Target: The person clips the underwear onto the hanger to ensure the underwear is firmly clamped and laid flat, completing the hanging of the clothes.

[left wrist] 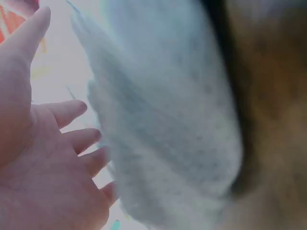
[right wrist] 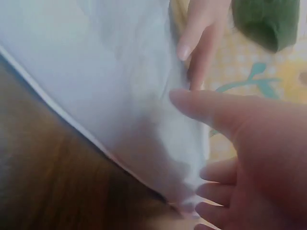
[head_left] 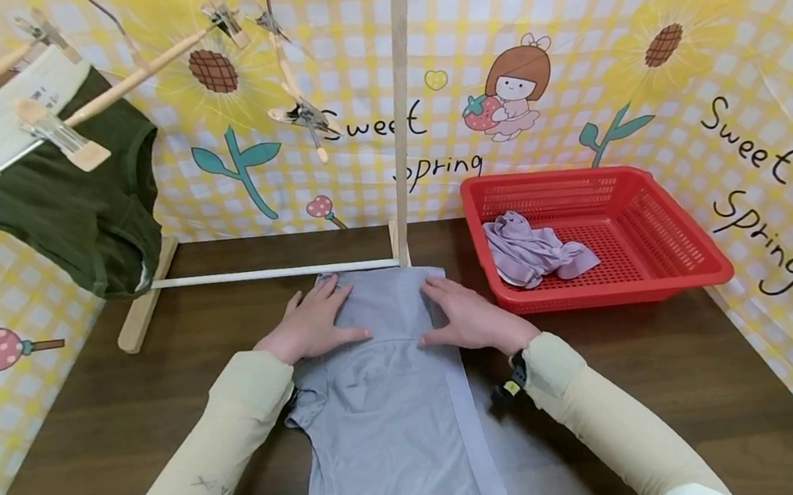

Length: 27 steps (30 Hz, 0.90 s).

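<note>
Grey underpants (head_left: 393, 425) lie spread on the brown table, a smooth waistband running down their right edge and a leg opening at the left. At the far end, my left hand (head_left: 313, 321) rests on the left edge with its fingers spread and thumb pointing inward. Opposite it, my right hand (head_left: 472, 316) touches the right edge, fingers also extended. Between the hands the far part of the cloth lies flat, with a crease across it. In the right wrist view the right thumb (right wrist: 206, 108) lies over the pale cloth. The left wrist view is blurred.
Dark green underpants (head_left: 84, 175) hang from a clip hanger at the left. A wooden rack with an upright post (head_left: 403, 118) and white crossbar (head_left: 276, 273) stands behind the cloth. A red basket (head_left: 669, 283) at the right holds crumpled lilac cloth (head_left: 534, 249).
</note>
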Motion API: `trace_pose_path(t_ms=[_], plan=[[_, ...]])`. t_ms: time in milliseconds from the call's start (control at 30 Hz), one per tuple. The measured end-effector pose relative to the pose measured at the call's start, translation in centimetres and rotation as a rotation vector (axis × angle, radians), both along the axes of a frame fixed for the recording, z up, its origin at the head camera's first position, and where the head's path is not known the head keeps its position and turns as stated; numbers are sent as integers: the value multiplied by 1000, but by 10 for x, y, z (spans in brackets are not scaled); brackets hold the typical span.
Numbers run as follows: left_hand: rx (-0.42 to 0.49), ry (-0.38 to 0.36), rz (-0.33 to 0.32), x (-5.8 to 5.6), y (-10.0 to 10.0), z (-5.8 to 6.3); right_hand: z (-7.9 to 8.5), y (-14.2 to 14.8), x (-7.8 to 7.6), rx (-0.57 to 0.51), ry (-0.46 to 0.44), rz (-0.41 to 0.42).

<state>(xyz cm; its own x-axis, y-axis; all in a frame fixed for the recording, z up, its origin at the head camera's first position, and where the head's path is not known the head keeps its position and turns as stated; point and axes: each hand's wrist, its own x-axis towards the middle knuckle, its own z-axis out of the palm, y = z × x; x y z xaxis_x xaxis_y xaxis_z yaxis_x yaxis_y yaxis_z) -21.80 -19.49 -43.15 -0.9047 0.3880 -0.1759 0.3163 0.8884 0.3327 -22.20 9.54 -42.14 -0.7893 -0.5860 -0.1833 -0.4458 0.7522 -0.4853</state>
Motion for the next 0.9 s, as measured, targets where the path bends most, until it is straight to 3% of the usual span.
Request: trace_pose_path(t_ms=[167, 333, 533, 667, 833, 900], plan=[[1, 32, -76, 29, 0, 4, 10, 11, 26, -14, -11, 128], [-45, -31, -132, 54, -3, -1, 4, 23, 43, 40, -74, 197], [-86, -50, -119, 61, -12, -6, -1, 34, 47, 85, -70, 205], [-74, -42, -112, 69, -10, 1, 4, 34, 53, 57, -65, 222], [-70, 0, -246, 101, 9, 19, 13, 28, 72, 58, -14, 305], [-88, -26, -313, 116, 19, 22, 14, 25, 80, 89, -9, 323]])
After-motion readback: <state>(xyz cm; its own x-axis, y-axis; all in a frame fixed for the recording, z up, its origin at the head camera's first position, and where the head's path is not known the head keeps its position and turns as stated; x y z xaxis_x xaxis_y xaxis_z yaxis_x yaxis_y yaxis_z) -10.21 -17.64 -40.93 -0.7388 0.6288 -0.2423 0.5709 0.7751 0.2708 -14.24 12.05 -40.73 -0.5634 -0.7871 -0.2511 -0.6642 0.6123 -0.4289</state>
